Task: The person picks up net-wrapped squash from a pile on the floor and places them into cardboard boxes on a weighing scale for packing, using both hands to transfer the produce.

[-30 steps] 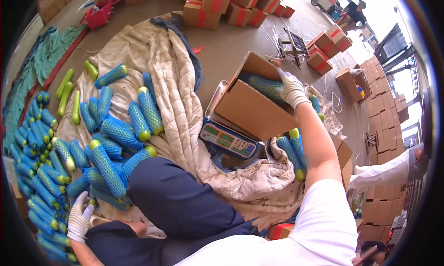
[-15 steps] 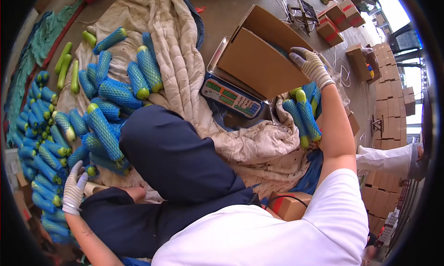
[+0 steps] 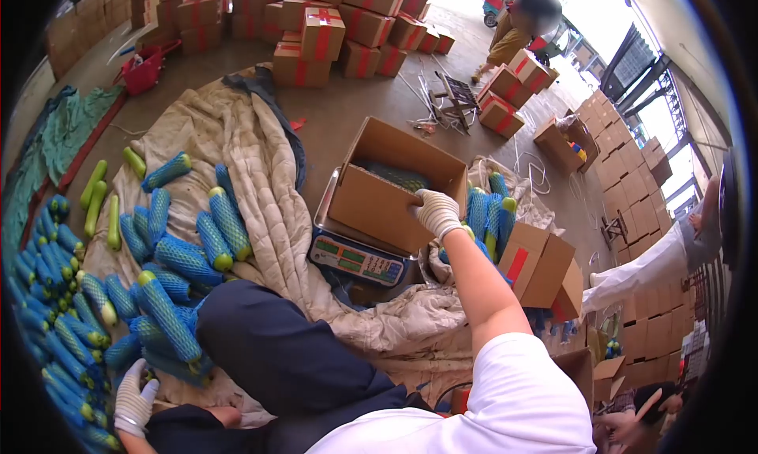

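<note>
My right hand (image 3: 437, 213), in a striped glove, grips the near right rim of an open cardboard box (image 3: 379, 209). The box sits on a digital scale (image 3: 357, 258) with a lit display. Inside it, something dark and netted shows partly. At lower left, my left hand (image 3: 134, 399), also gloved, holds nothing, thumb and fingers apart, close beside zucchini (image 3: 170, 316) in blue foam net sleeves. Several bare green zucchini (image 3: 95, 208) lie farther back on the left.
A beige quilt (image 3: 260, 154) spreads under the produce and scale. More sleeved zucchini (image 3: 489, 217) lie right of the box, beside another open carton (image 3: 537, 264). Taped cartons (image 3: 320, 39) are stacked at the back, near a folding stool (image 3: 454, 99). A person (image 3: 505, 39) stands far back.
The view has tilted up and shifted right, bringing the stacked cartons into sight. My right hand has closed on the box rim, and the box's raised flap is lower. My left hand stays beside the zucchini.
</note>
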Tool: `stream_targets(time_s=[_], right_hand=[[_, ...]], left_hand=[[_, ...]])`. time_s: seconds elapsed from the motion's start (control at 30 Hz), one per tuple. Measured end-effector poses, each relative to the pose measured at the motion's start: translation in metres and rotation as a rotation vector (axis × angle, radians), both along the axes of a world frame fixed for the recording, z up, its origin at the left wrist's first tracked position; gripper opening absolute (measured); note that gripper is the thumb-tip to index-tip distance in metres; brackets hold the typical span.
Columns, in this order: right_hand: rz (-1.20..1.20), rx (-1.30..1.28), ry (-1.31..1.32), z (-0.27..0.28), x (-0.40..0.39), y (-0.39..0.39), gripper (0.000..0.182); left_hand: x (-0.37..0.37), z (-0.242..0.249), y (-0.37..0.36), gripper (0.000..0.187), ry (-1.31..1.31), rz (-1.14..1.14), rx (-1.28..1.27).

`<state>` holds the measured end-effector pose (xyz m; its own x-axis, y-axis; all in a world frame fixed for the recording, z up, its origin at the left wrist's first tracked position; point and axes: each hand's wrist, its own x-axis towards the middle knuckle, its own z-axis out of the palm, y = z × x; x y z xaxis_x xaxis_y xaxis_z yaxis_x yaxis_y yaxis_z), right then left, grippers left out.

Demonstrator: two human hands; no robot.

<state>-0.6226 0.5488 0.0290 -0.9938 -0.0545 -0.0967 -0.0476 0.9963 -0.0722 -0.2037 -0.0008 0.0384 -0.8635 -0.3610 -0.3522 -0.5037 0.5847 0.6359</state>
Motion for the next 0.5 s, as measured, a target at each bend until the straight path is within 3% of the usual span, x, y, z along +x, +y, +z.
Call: stream_targets(time_s=[0.17, 0.3, 0.5], right_hand=[[-0.007, 0.005, 0.055, -0.005, 0.008, -0.001, 0.034], [-0.025, 0.011, 0.035, -0.003, 0.013, -0.004, 0.036], [-0.068, 0.025, -0.012, -0.001, 0.016, -0.01, 0.036]], left_hand=[[-0.006, -0.009, 0.007, 0.055, 0.093, -0.133, -0.027], [-0.018, 0.024, 0.032, 0.055, 0.174, -0.239, -0.116], [-0.01, 0.036, 0.038, 0.057, 0.214, -0.286, -0.179]])
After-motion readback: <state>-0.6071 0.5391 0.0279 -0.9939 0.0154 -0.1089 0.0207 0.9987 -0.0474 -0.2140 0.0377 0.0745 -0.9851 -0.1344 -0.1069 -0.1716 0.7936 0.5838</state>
